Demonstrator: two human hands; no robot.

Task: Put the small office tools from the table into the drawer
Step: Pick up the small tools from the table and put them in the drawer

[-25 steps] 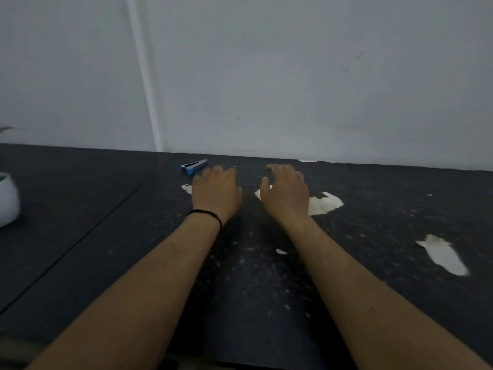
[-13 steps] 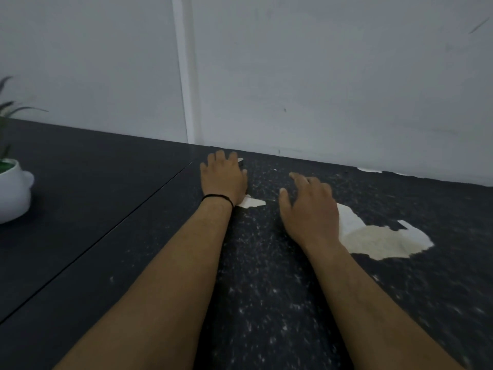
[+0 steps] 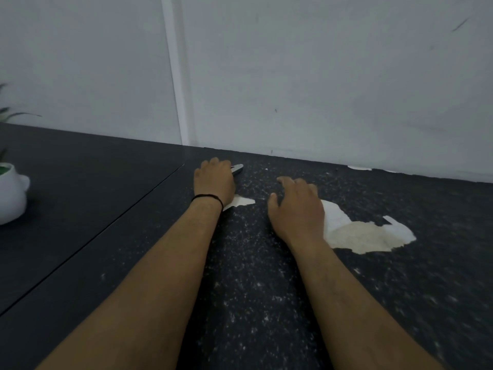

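No text, label, brand, number or sign can be read anywhere in the view.

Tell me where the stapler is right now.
Head view: the stapler lies at the table's far edge near the wall, mostly hidden under the left hand.
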